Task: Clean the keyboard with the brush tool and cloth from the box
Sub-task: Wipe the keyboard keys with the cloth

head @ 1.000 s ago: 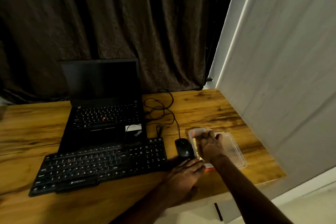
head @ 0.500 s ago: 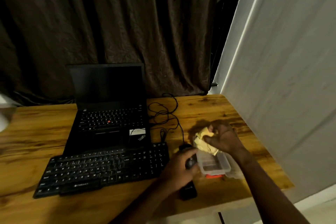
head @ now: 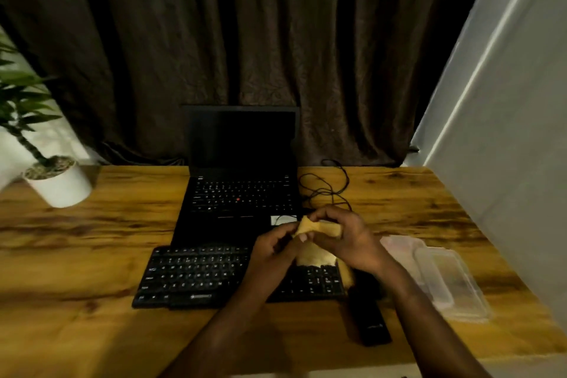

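We see both hands raised together over the right end of the keyboard point(head: 196, 276), with a yellow cloth point(head: 320, 228) stretched between them. The left hand point(head: 276, 250) has its fingers curled and pinches the cloth's left edge between thumb and fingertips. The right hand point(head: 348, 239) curls its fingers over the cloth's upper right part and grips it there. The rest of the cloth hangs down below the hands, in front of the keyboard's number keys; we cannot tell whether it touches them. The black keyboard lies flat on the wooden table point(head: 92, 255), just in front of an open laptop point(head: 242, 190) whose screen is dark. To the right of the hands we see the clear plastic box point(head: 460, 301), lying open in two overlapping pieces near the table's right edge; we cannot tell which piece is the lid. A dark oblong object point(head: 368, 321) lies near the front edge, between keyboard and box, too dim for us to identify. A black cable point(head: 325, 189) loops beside the laptop, a white plant pot point(head: 59, 186) stands at the far left, and a dark curtain point(head: 245, 40) hangs behind.
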Action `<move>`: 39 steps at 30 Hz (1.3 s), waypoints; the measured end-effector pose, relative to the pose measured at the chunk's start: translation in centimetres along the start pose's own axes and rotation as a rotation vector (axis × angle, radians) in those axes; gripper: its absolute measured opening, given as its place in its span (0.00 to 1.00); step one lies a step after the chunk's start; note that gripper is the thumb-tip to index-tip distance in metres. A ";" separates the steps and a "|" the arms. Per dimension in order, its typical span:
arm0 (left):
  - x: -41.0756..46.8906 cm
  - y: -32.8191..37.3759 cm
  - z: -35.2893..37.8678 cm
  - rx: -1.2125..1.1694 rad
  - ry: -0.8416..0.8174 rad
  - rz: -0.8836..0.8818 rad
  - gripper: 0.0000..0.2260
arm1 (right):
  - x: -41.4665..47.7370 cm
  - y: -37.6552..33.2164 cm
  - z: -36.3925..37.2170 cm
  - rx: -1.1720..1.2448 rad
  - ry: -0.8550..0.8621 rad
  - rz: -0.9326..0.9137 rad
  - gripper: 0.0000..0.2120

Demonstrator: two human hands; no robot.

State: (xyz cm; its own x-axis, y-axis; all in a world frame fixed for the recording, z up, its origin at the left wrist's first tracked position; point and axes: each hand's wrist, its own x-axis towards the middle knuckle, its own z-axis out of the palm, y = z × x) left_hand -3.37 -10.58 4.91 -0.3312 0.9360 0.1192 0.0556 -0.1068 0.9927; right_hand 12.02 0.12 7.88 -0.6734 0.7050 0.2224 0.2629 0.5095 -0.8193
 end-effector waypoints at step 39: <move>-3.4 -12.4 -34.5 0.819 -0.262 -0.077 0.59 | 9.9 -4.3 27.2 -0.176 -0.069 0.100 0.22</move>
State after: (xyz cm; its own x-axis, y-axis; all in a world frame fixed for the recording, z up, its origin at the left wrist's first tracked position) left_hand -35.41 -23.99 -7.26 -0.1400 0.9886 -0.0552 0.7369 0.1412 0.6610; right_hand -14.61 -8.49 -0.76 -0.6821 0.7239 0.1034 0.4428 0.5215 -0.7294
